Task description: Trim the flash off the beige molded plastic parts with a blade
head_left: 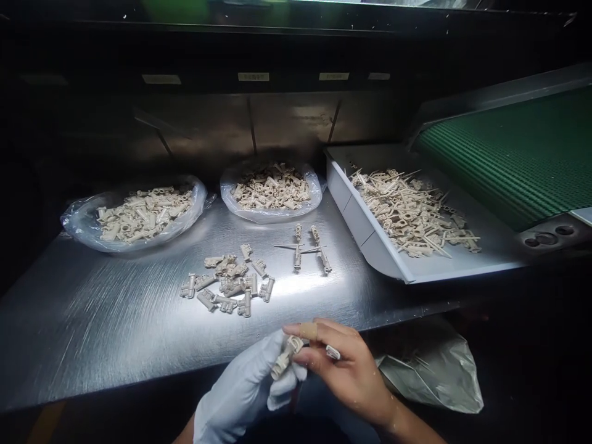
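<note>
My left hand, in a white glove, grips a small beige plastic fitting shaped like a branched tube. The bare thumb and index finger of my right hand close on the upper end of that fitting; a tan bandage wraps the index finger. Another small pale plastic piece pokes out between the fingers of my right hand, mostly hidden. Beyond my hands, a loose pile of similar beige fittings lies on the metal table. To its right are two assemblies with thin sprue-like rods.
Two plastic-lined bowls, a left one and a middle one, hold heaps of beige parts. A white tray holds parts with thin rods. Beside it runs a green conveyor belt. A clear plastic bag hangs below the table's front edge.
</note>
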Demonstrator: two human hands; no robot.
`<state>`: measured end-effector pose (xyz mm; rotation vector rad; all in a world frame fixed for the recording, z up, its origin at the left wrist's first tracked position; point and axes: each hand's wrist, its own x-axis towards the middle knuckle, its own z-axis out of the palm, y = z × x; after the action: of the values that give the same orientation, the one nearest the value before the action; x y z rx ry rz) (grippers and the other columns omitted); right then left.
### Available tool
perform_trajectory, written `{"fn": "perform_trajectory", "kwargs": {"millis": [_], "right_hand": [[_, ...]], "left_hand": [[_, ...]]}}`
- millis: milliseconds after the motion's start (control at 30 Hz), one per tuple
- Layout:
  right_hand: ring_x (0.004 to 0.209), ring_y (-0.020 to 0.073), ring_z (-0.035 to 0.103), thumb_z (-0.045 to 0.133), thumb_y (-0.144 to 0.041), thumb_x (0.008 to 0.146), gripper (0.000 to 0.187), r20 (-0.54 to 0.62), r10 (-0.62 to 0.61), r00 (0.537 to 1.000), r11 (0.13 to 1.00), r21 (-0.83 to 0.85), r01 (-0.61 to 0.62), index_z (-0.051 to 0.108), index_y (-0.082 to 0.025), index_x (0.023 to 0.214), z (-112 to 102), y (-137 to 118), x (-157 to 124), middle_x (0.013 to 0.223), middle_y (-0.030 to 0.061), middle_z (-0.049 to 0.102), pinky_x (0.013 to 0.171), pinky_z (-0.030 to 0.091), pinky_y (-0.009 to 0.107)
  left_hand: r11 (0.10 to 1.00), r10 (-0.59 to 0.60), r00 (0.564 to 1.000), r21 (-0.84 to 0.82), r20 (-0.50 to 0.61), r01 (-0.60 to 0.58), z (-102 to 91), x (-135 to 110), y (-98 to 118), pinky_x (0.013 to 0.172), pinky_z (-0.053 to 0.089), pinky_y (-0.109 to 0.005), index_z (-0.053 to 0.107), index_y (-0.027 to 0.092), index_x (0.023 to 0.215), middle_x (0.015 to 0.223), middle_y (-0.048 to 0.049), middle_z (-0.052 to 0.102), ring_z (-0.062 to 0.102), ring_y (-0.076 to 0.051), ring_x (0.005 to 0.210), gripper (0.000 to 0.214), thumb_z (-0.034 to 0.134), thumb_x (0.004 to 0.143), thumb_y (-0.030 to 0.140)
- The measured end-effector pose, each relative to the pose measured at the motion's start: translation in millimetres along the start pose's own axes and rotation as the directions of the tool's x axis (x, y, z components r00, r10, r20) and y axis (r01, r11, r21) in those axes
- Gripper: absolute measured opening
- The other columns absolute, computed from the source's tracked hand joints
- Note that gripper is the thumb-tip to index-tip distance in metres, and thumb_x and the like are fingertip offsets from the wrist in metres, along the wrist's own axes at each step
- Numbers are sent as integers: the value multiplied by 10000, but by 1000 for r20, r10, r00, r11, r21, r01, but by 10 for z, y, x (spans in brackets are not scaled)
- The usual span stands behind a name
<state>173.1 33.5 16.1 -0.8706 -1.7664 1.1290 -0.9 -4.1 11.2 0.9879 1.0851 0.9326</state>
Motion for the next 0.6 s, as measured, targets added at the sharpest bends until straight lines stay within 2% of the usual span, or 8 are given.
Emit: {"fn": "perform_trajectory", "kwargs": {"millis": [100, 167, 233, 300, 367, 467, 533, 600], "right_hand": [[634, 162, 640, 652, -380, 1023, 219, -61, -12, 998, 997, -78, 7, 797, -216, 1020, -46, 23, -25, 735, 24, 698, 614, 542, 250], [618, 153, 636, 680, -408, 1002, 202, -130, -1, 991, 992, -129, -15, 740, -215, 988, -82, 53, -59, 742, 10, 685, 589, 536, 229], [644, 147, 651, 638, -448, 1022, 235, -182, 2, 983, 984, -173, -34, 661, -227, 1097, -109, 87, -95, 804, 4, 683, 601, 544, 214], [702, 142, 668, 531, -407, 1078, 203, -215, -18, 977, 970, -241, -35, 595, -243, 1179, -114, 116, -122, 869, 7, 682, 654, 550, 210], [705, 133, 659, 449, -302, 1105, 145, -219, -52, 974, 951, -308, -19, 584, -255, 1126, -95, 141, -134, 847, -7, 667, 670, 534, 208], [663, 137, 641, 441, -213, 1092, 148, -186, -96, 978, 931, -365, 22, 577, -255, 1055, -39, 169, -126, 775, -26, 643, 642, 510, 221], [659, 149, 644, 444, -186, 1084, 155, -181, -128, 975, 911, -409, 43, 579, -249, 1040, -4, 178, -110, 779, -20, 656, 637, 504, 242], [678, 164, 650, 449, -168, 1081, 165, -201, -166, 965, 888, -456, 58, 592, -241, 1045, 16, 170, -90, 812, -3, 680, 648, 503, 265]], "left_hand": [[999, -33, 997, -29, 73, 35, -32, 11, 57, 629, 506, -318, 647, 208, 766, 692, -5, 575, 546, -175, 616, 435, 532, 1003, 554], [1000, -1, 999, -28, 51, 3, -36, 14, 70, 695, 500, -307, 605, 216, 756, 746, 6, 562, 541, -173, 682, 392, 560, 997, 522], [999, 38, 999, 21, -4, -38, -26, 19, 72, 764, 487, -299, 577, 217, 737, 786, 15, 543, 529, -172, 741, 362, 596, 984, 482], [995, 39, 996, 91, -83, -32, -4, 26, 72, 797, 478, -299, 579, 217, 742, 801, 20, 540, 526, -175, 774, 323, 628, 968, 443], [992, 9, 984, 125, -178, 13, 21, 33, 61, 797, 495, -310, 598, 220, 791, 810, 19, 570, 554, -183, 786, 261, 665, 943, 423], [993, 9, 952, 115, -307, 27, 43, 26, 3, 861, 531, -350, 629, 223, 925, 906, -11, 681, 647, -218, 874, 218, 734, 887, 409], [991, 51, 935, 132, -351, -4, 44, 11, -54, 929, 531, -377, 642, 222, 989, 994, -38, 727, 682, -241, 959, 231, 738, 891, 407], [983, 108, 930, 176, -351, -48, 41, -7, -104, 963, 527, -381, 659, 224, 1025, 1037, -49, 739, 690, -245, 1004, 201, 692, 935, 401]]}}
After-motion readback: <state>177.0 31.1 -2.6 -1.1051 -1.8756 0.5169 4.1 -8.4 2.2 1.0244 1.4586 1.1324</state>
